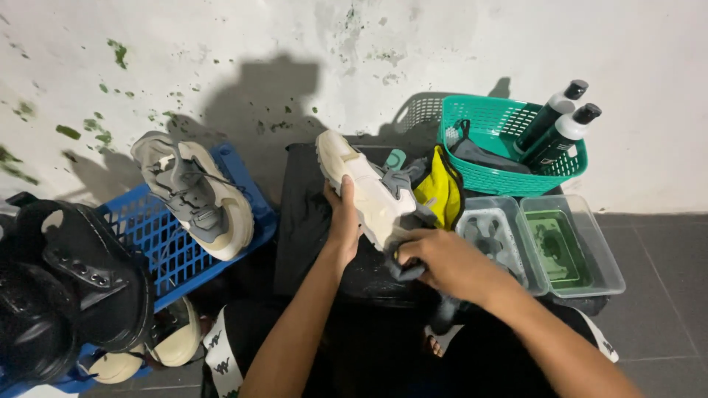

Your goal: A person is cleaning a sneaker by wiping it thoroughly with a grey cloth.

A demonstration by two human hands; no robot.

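My left hand (pixel 344 221) grips a cream sneaker (pixel 361 188) sole-up over the black stand (pixel 302 221); my right hand (pixel 442 262) pinches a dark cloth (pixel 404 270) against its heel. At two o'clock, a teal basket (pixel 509 177) holds two dark bottles (pixel 557 125). At three o'clock, two clear tubs (pixel 605 258) hold murky and greenish water. At nine o'clock, a grey sneaker (pixel 195 195) rests on a blue crate (pixel 158 239).

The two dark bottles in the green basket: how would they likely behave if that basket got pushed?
The two bottles are tall and narrow and lean against the rim of the green basket rather than standing upright, so they would probably slide or topple. Their smooth, glossy sides look slippery. The basket seems light, open-mesh plastic, likely to skid easily.
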